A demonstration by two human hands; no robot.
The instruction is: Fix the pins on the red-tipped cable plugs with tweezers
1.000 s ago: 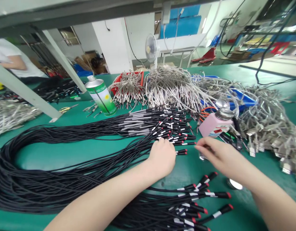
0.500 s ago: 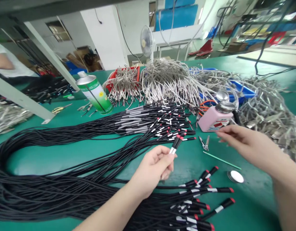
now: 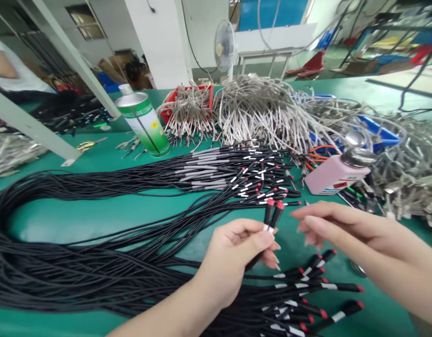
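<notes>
My left hand pinches a pair of black cable ends with red tips and white bands, held upright between thumb and fingers. To the right, a short gap from those tips, my right hand has its fingers stretched out and slightly apart, with nothing seen in them. Below both hands lie more red-tipped cable ends. Their long black cables loop round to the left. The far end of the bundle, with grey sleeves, lies just beyond my left hand.
A pink pump bottle stands beyond my right hand. A green-and-white can is at the back left, near scissors and a metal post. Heaped grey cables and a red bin line the back. A round lid is partly hidden.
My right hand has come left, close to the cable ends, its fingers now more stretched out. The two cable tips have spread slightly apart. The view has shifted a little.
</notes>
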